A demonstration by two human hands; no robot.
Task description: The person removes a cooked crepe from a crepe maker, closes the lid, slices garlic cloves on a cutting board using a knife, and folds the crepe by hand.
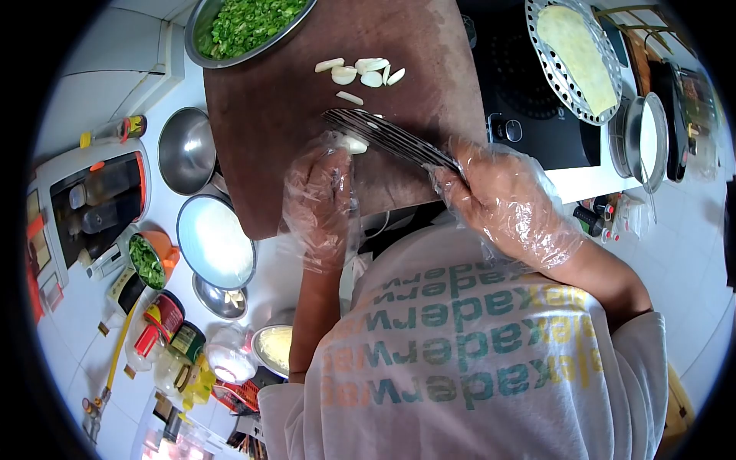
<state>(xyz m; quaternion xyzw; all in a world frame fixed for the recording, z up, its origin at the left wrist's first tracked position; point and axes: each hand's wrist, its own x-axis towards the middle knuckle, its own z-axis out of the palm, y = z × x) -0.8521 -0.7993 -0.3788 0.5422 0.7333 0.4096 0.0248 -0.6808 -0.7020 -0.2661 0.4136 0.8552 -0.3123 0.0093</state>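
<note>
Both my hands wear clear plastic gloves. My right hand (pixel 506 192) is closed around the handle end of a dark, striped knife (pixel 391 138), whose blade slants across the brown cutting board (pixel 268 123). Close to the blade, my left hand (pixel 322 184) has its fingers bunched on a white garlic clove (pixel 355 146), pressing it to the board. Beyond the knife lie several pale garlic slices (pixel 345 75), with a single slice (pixel 349 98) nearer the blade. Part of the clove is hidden by my fingers.
A metal bowl of chopped greens (pixel 249 27) overlaps the board's far left corner. Left of the board stand an empty steel bowl (pixel 186 151) and a bowl of white contents (pixel 216 241). At right, a perforated metal plate (pixel 552 73) bears a pale flat sheet above the black cooktop (pixel 521 92).
</note>
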